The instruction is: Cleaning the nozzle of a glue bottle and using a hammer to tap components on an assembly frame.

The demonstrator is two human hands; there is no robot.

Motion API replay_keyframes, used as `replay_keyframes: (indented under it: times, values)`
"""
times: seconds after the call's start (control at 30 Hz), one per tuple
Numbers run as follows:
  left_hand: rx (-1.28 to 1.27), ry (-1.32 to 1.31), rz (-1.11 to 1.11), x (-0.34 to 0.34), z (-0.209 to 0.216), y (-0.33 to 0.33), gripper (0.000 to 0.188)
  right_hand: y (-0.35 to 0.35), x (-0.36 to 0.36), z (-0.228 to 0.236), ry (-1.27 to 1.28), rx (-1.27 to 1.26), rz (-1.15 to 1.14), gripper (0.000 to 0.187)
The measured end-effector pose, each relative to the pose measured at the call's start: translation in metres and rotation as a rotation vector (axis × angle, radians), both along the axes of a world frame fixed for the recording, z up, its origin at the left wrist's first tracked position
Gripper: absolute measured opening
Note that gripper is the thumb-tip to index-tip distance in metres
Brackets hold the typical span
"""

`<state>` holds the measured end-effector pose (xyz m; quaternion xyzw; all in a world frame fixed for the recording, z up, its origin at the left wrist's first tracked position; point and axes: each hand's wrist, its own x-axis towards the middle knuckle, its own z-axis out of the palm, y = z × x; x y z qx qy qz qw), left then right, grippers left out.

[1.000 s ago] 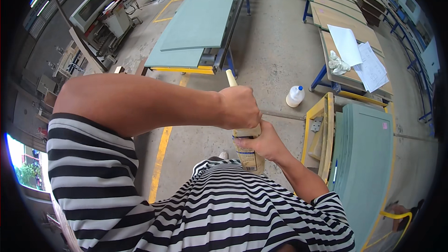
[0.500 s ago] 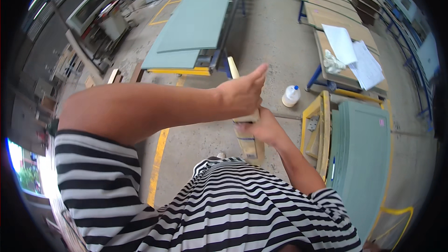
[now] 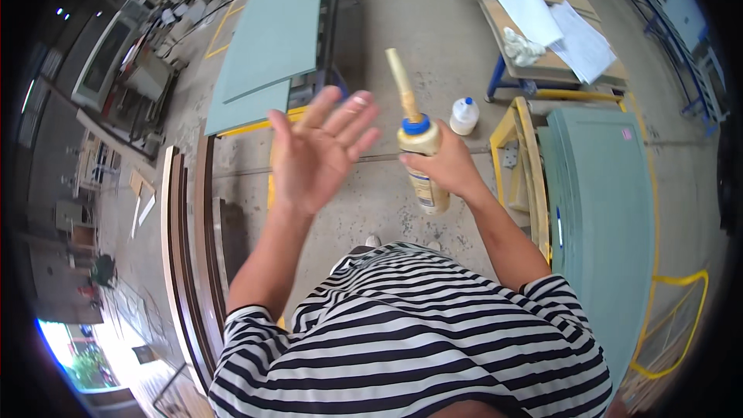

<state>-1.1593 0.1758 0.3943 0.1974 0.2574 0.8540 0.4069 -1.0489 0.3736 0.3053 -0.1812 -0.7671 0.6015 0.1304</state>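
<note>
Your left hand (image 3: pixel 321 147) (palm upturned, empty, fingers apart) has left the cream plastic bottle with blue collar and long tapered nozzle (image 3: pixel 420 142); your right hand (image 3: pixel 457 164), fingers clamped around its body, now alone supports it above the grey concrete floor (image 3: pixel 352 213).

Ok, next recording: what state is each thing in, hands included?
Cream bottle: held, nozzle fitted; whether the tip is open, cannot tell.
Right hand: closed around the cream bottle.
Left hand: empty, open, fingers spread.
White bottle: standing, capped.
Papers: lying overlapped on the table.
White cloth: crumpled.
Left green panels: lying flat, edges unaligned.
Right green panels: stacked together.
</note>
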Motion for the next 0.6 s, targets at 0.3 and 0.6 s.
replay_keyframes:
  times: [0.3,0.6]
  values:
    - [0.057,-0.061,-0.043,-0.003,-0.031,0.020,0.083,0.016,0.002,0.003,0.019,-0.035,-0.056,0.052]
    - [0.022,0.017,-0.173,-0.019,-0.069,0.073,0.071,0.049,0.007,-0.041,0.124,-0.088,-0.209,0.058]
